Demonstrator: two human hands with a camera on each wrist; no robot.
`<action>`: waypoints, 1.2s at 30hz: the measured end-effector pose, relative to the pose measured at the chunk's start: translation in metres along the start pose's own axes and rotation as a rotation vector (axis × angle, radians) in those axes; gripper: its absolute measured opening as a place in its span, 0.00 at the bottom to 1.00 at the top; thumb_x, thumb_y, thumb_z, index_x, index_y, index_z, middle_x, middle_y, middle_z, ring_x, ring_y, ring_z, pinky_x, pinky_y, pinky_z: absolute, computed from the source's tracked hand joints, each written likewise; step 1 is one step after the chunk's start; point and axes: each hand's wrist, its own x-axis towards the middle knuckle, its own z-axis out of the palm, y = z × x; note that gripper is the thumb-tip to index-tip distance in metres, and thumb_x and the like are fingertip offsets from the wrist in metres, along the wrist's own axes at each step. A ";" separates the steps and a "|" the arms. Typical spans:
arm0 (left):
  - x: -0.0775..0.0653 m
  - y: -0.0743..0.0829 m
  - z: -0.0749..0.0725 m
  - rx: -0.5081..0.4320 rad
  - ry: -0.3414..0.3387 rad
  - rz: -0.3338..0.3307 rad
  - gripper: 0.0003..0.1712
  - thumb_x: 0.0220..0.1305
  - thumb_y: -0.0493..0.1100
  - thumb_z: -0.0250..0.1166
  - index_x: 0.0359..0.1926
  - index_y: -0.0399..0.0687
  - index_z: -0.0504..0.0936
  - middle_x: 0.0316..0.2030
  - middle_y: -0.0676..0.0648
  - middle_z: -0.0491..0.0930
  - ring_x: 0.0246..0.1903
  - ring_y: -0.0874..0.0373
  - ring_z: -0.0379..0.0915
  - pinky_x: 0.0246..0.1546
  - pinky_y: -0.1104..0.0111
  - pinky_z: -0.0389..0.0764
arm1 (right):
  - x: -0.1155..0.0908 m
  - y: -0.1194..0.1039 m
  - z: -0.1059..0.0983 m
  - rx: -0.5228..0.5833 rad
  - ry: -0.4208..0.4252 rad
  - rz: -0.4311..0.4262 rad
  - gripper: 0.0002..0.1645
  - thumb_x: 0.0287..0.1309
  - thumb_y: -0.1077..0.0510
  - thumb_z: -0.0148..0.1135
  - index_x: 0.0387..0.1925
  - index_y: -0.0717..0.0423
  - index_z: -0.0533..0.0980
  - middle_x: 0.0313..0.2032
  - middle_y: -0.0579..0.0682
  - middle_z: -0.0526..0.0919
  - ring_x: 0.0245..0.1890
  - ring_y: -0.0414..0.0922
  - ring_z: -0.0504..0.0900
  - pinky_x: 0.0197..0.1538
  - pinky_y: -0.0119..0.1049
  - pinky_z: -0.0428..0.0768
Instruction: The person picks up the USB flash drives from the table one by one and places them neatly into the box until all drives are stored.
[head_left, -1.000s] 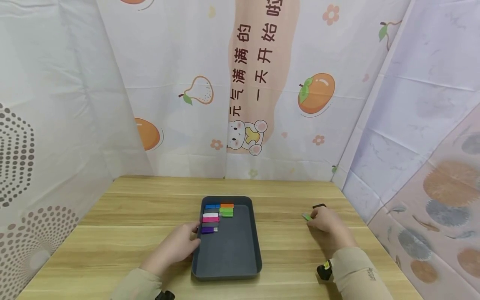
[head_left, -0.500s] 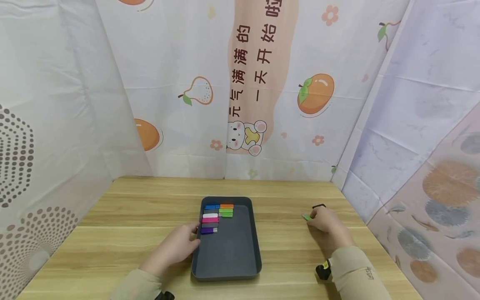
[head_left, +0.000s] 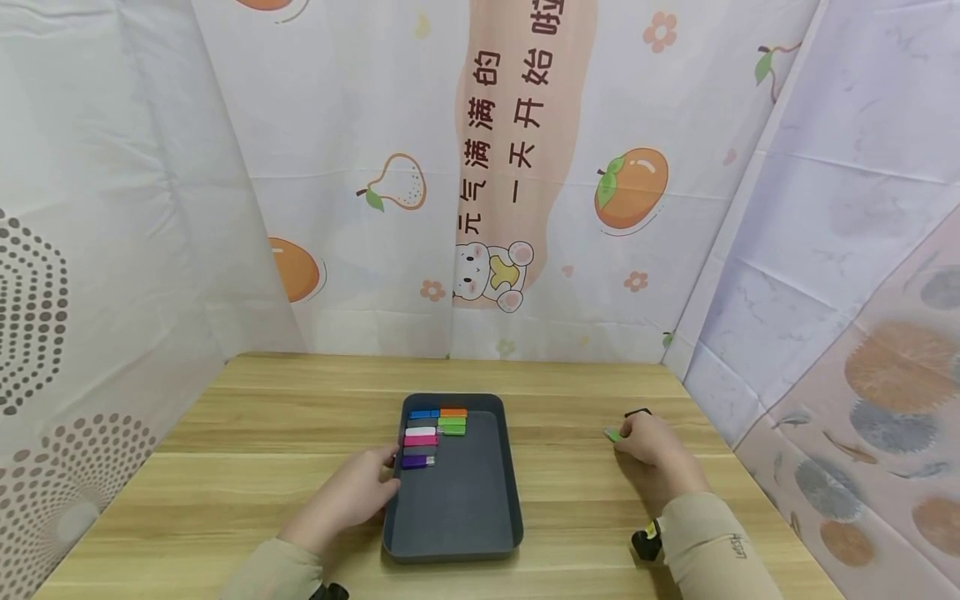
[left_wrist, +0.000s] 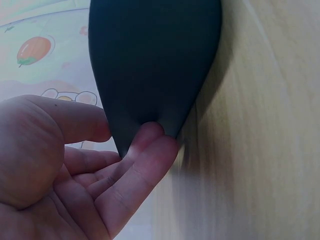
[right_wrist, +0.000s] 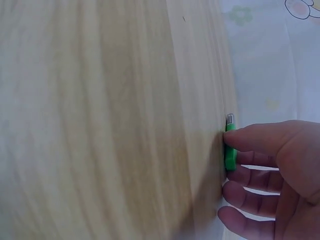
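Observation:
My left hand (head_left: 363, 483) holds the near-left side of a dark grey tray (head_left: 512, 467). In the left wrist view its thumb meets the rim and its fingertips (left_wrist: 162, 150) rest on the outer wall. At the right of the table, my right hand (head_left: 652, 442) pinches a green USB flash drive (right_wrist: 230, 150) between thumb and fingers, close over the wood, metal plug showing. Along the tray's left and back lie several flash drives, among them a blue one (head_left: 424, 414), an orange one (head_left: 453, 412), a pink one (head_left: 421, 441) and a purple one (head_left: 415, 462).
Just beyond my right hand lies a small black object (head_left: 638, 411), partly hidden by the hand. The wooden table (head_left: 555, 492) is bounded by a printed curtain (head_left: 390, 275) at the back and hanging cloths on both sides.

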 end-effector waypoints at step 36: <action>0.000 0.000 0.001 0.008 0.004 -0.009 0.30 0.67 0.34 0.66 0.67 0.29 0.72 0.58 0.33 0.79 0.59 0.36 0.76 0.57 0.42 0.77 | 0.006 -0.005 -0.004 0.152 0.002 0.004 0.12 0.64 0.53 0.66 0.28 0.56 0.80 0.26 0.48 0.78 0.28 0.47 0.75 0.30 0.39 0.74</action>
